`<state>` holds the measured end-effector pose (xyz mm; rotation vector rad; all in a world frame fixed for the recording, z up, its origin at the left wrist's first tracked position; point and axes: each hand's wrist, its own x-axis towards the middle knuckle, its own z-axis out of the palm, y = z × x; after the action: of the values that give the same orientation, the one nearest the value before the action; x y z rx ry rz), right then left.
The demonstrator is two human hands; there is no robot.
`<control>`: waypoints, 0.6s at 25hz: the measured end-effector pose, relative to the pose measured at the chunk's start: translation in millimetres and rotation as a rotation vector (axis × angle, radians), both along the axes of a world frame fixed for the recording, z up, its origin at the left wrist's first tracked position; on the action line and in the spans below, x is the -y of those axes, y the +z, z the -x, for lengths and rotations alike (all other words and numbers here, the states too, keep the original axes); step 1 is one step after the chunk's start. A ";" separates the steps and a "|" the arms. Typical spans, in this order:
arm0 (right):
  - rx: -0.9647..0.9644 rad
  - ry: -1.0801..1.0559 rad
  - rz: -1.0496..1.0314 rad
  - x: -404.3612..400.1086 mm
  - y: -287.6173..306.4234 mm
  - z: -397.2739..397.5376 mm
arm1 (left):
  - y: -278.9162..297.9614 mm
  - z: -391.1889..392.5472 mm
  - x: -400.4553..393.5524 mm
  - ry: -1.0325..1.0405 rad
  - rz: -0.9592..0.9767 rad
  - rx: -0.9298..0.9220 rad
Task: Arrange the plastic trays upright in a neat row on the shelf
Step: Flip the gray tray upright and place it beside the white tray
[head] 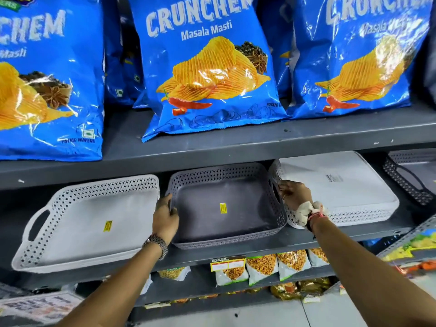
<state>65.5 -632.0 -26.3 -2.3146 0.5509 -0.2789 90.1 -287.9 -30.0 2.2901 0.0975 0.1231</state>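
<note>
Forearms: both reach up from the bottom edge, nearest the camera, toward the middle shelf point(236, 253) where the trays stand.
Shelving: grey metal tiers; blue chip bags point(207, 67) fill the tier above, small snack packets point(262, 267) the tier below.
White tray, left point(89, 220): largest in view, leaning back with its open face outward, handle slot at its left end, yellow sticker on its floor; it stands apart from the hands.
White tray, right point(342, 185): turned the other way, its flat underside facing out, tilted and overlapping the grey stack's right rim.
Grey trays point(224, 208): what looks like a nested stack of three or so, tipped back between the two white ones, open face out.
Dark tray point(410, 178): only partly in view at the far right, leaning too.
Left hand point(165, 218): fingers wrapped over the grey stack's left rim, clamped on it.
Right hand point(292, 194): closed at the seam where the grey stack's right handle meets the white tray's corner; which of the two it holds I cannot tell. A cloth wrap and thread sit at that wrist.
Progress: roughly midway by my reading. The trays are all raised off their bases, yet they lean at differing angles, face different ways and overlap; squaring the grey stack and separating it from the right white tray remain.
</note>
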 end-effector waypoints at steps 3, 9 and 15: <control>0.154 -0.111 -0.002 2.9 4.2 25.4 | 4.0 3.9 22.0 -0.112 0.050 0.082; 0.246 -0.270 0.040 64.4 20.4 96.9 | -1.6 11.2 93.4 -0.240 0.256 -0.042; 0.173 -0.443 -0.004 163.4 36.3 137.5 | -1.5 29.3 178.9 -0.417 0.392 -0.073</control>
<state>-72.0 -795.4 10.0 -2.1169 0.9701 -0.6791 60.8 -466.8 -31.5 1.8773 -0.2944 -0.1816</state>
